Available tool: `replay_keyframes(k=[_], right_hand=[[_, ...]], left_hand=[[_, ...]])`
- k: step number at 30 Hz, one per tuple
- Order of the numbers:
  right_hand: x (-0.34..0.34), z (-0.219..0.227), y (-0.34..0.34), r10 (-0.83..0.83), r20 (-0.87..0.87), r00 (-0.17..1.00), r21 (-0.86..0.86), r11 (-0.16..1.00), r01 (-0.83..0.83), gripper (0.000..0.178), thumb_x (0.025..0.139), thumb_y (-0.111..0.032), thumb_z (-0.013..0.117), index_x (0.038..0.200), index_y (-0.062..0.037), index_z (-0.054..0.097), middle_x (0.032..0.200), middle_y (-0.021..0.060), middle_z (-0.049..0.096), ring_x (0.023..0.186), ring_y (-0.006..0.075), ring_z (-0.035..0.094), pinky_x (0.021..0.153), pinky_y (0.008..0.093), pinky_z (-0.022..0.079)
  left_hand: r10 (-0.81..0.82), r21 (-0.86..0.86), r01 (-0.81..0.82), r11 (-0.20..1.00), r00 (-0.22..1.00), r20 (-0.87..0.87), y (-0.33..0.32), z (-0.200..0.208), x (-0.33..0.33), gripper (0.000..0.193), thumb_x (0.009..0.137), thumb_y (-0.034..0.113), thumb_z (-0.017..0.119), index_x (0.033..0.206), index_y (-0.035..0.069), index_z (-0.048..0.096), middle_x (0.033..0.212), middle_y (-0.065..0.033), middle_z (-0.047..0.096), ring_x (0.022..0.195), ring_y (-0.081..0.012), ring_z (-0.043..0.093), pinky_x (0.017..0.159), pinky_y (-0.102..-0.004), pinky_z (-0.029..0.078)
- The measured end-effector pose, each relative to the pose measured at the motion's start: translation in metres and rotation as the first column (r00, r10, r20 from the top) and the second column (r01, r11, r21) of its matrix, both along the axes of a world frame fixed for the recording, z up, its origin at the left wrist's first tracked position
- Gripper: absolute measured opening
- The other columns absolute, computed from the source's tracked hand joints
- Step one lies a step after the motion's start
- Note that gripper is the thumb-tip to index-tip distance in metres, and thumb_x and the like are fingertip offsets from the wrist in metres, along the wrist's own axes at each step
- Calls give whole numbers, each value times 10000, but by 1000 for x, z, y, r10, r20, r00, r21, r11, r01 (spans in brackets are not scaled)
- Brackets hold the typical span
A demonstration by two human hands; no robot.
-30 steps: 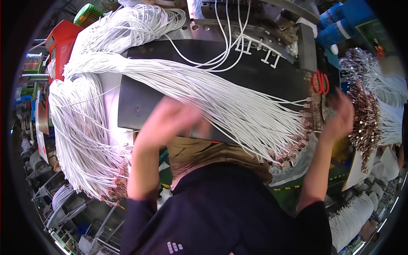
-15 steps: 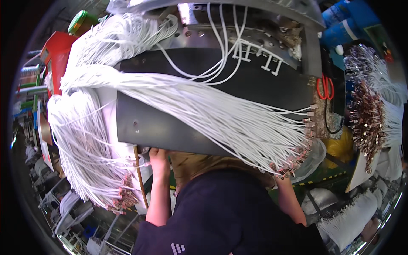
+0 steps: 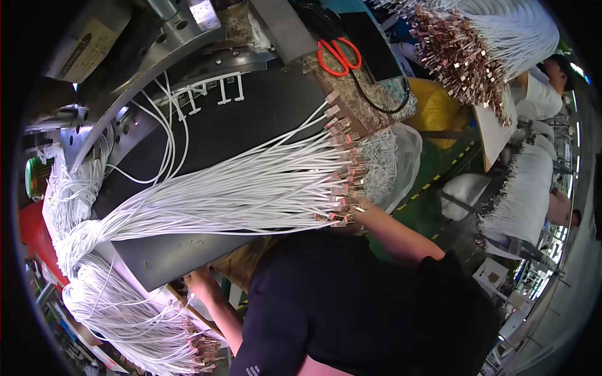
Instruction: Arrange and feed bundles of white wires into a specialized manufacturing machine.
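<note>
A thick fan of white cables (image 3: 238,194) lies across the black work surface (image 3: 263,119). Its bare metal-and-pinkish connectors (image 3: 343,178) spread at the right. My right hand (image 3: 366,213) is at the near end of that connector row, by its lowest connectors, with its fingers mostly hidden. At the near left edge of the work surface is my left hand (image 3: 199,281), its fingers curled in; what they hold, if anything, is hidden. Near it, a second bundle of white cables (image 3: 125,313) hangs at the left, its connectors (image 3: 202,351) pointing downward.
Red-handled scissors (image 3: 338,57) lie beyond the connectors. A metal machine frame (image 3: 135,94) arches over the far left, with white T-shaped pieces (image 3: 200,97) beneath. A clear plastic bag (image 3: 398,166) and yellow bag (image 3: 436,109) are at the right. More cable bundles (image 3: 517,188) stand farther right.
My view has turned and shifted right, so the cables and work surface appear rotated and farther left. My right hand now shows beside the connectors. My left hand stays by the surface's near edge.
</note>
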State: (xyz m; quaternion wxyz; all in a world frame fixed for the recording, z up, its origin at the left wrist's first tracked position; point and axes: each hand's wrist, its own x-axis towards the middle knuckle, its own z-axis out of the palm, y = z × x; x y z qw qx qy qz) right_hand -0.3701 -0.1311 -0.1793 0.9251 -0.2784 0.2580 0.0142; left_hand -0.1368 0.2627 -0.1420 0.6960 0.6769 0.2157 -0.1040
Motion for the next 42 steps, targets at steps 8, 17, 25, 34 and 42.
replay_keyframes(k=[8, 17, 25, 34, 42], right_hand=[[25, 110, -57, 312, -569, 761, -770, 123, -626, 383, 939, -355, 646, 1215, -88, 652, 1147, 125, 693, 999, 203, 666, 817, 363, 539], [170, 223, -97, 450, 159, 879, -983, 153, 99, 256, 981, -201, 614, 1140, -36, 729, 1303, 152, 621, 1140, 225, 620, 918, 341, 505], [232, 212, -89, 453, 35, 891, -987, -126, 103, 321, 974, -376, 618, 956, -81, 742, 1048, 67, 711, 984, 192, 649, 886, 378, 495], [-60, 62, -144, -414, -538, 734, -748, -167, -642, 428, 1004, -334, 551, 799, 11, 699, 740, 165, 683, 732, 202, 665, 707, 361, 509], [54, 173, -95, -325, 256, 910, -928, -345, 138, 406, 819, -127, 745, 1203, -40, 647, 1187, 132, 618, 1073, 242, 604, 879, 340, 502]], left_hand=[[-329, 398, 318, 861, 944, -42, -39, 29, -29, 576, 1062, 521, 386, 983, 26, 669, 878, -86, 708, 735, -169, 631, 679, -298, 490], [-872, 637, 623, 454, 165, 460, -146, 169, 11, 282, 954, 218, 615, 1059, -34, 685, 1010, -189, 706, 955, -340, 675, 882, -398, 524], [-994, 943, 315, -104, -50, -93, -214, 202, 96, 529, 909, 207, 670, 1374, 16, 505, 1370, -226, 519, 1281, -416, 478, 1099, -453, 383], [-996, 875, 476, 87, 48, 73, -147, 196, 181, 190, 915, 165, 658, 976, -13, 634, 815, -152, 616, 789, -345, 579, 773, -393, 464], [-967, 887, 441, 136, 254, 22, -198, 237, 115, 305, 894, 259, 718, 998, -16, 638, 764, -149, 624, 674, -243, 575, 665, -365, 466]])
